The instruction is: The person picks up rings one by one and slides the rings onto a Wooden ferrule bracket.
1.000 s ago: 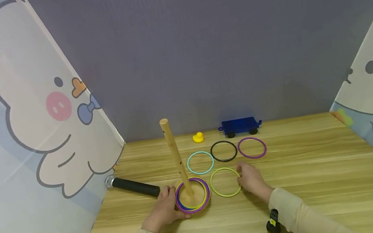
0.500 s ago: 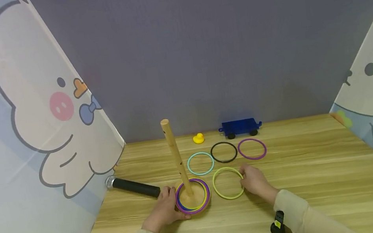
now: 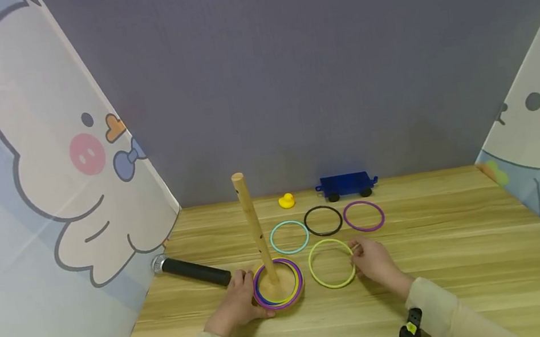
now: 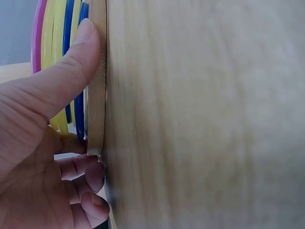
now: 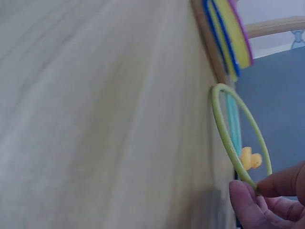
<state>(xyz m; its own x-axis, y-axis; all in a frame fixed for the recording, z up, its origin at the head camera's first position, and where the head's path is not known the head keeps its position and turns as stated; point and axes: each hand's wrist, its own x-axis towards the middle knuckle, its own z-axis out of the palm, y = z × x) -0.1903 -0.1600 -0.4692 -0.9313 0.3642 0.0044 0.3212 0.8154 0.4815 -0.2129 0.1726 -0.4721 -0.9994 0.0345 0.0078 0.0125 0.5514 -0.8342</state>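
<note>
In the head view, my left hand [image 3: 237, 304] holds the left side of a wooden ring-toss stand, thumb at the front and fingers round the edge of its base [image 4: 96, 119]. An upright peg [image 3: 253, 219] rises from the base. Purple, yellow and blue rings lie stacked around the peg's foot, the purple ring [image 4: 37, 36] on top. To the right of the stand, my right hand [image 3: 375, 262] pinches a yellow-green ring [image 3: 335, 287] between thumb and fingers at its right side. The right wrist view shows that ring tilted up from the table.
Behind the held ring lie a light blue ring [image 3: 291, 253], a black ring [image 3: 325, 234] and a purple ring [image 3: 365, 230]. Farther back stand a yellow rubber duck [image 3: 287, 201] and a blue toy wagon [image 3: 346, 184]. A microphone [image 3: 196, 271] lies left of the stand.
The right hand has shifted slightly to the right with the yellow-green ring, which now looks more tilted. My left hand stays at the stand's base.
</note>
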